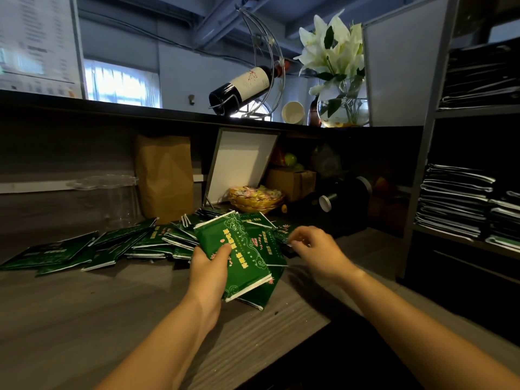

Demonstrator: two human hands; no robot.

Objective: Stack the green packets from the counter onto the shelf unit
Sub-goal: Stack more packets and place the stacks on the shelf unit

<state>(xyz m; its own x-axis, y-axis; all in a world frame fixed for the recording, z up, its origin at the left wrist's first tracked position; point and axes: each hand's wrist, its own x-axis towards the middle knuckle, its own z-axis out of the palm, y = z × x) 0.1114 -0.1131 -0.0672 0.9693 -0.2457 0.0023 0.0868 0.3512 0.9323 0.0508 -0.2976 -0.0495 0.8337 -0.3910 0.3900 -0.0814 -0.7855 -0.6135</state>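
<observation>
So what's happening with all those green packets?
A person is gathering green packets off the counter. Their left hand grips a bundle of packets, thumb on top, while the fingers of the right hand pinch the edge of a loose packet beside it. Many more lie in a scattered pile to the left. The shelf unit on the right already holds stacks of packets.

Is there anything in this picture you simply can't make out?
Head view throughout.
- How many green packets the left hand grips: they overlap.
- Whether the right hand pinches a packet: its curled fingers hide the contact.
- The packets' print: too small to read.
- The shelf unit's right side: cut off by the frame edge.
</observation>
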